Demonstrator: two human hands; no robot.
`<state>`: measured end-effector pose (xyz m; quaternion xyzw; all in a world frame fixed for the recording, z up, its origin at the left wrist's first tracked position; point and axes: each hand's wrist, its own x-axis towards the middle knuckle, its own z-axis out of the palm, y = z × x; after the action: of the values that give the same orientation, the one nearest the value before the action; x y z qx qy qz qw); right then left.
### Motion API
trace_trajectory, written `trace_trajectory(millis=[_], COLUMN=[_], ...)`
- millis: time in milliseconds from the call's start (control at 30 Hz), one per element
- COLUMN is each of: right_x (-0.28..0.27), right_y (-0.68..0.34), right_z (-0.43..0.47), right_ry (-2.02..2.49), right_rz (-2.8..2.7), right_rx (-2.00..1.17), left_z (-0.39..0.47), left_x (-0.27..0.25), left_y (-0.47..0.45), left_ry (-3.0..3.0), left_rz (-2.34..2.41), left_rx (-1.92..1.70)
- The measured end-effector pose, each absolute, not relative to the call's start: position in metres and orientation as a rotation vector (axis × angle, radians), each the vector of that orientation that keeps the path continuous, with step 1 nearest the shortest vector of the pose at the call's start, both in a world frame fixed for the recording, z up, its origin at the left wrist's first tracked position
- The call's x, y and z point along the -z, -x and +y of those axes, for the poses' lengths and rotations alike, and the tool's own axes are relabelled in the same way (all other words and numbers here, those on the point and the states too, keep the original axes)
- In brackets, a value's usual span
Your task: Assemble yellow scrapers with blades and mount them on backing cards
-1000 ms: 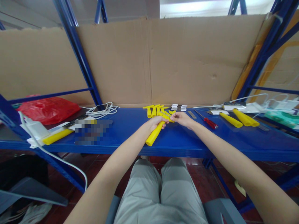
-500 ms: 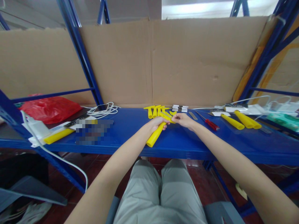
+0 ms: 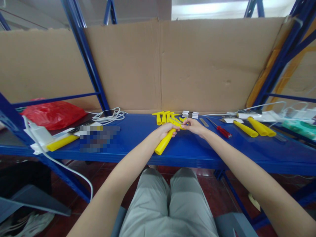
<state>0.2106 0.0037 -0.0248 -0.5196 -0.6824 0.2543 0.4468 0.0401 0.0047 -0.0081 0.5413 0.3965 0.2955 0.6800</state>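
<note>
My left hand (image 3: 169, 129) is wrapped round the handle of a yellow plastic scraper (image 3: 163, 144), whose thick round end points toward me. At the scraper's wide head, a thin pale strip shows along the top. My right hand (image 3: 191, 125) pinches the right end of that head, its fingertips closed; whether they also hold the strip, I cannot tell. Just behind my hands lie several yellow T-shaped scrapers (image 3: 163, 118) in a row. A stack of small white-and-black packs (image 3: 190, 114) and a flat grey metal strip (image 3: 204, 122) lie beyond my right hand.
A red-handled screwdriver (image 3: 224, 131) lies to the right, near yellow handles (image 3: 259, 126). On the left are a red plastic bag (image 3: 54, 113), coiled white cable (image 3: 111, 116), a white adapter (image 3: 40, 133) and another yellow handle (image 3: 63, 143). Cardboard (image 3: 197, 65) closes off the back of the blue bench (image 3: 138, 138).
Both hands stay at the same place on the scraper. The right fingers and the pale strip on the head have shifted very slightly.
</note>
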Motion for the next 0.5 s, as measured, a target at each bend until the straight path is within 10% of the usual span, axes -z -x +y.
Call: trace_trajectory(millis=[500], right_x=[0.0278], right_y=[-0.212], right_z=[0.0043], right_ry=[1.377], right_rz=[-1.677], right_rx=[-0.713], left_z=[0.001], left_x=[0.004], left_y=[-0.0393], left_ry=[-1.217], left_rz=[0.898], left_rx=[-0.668])
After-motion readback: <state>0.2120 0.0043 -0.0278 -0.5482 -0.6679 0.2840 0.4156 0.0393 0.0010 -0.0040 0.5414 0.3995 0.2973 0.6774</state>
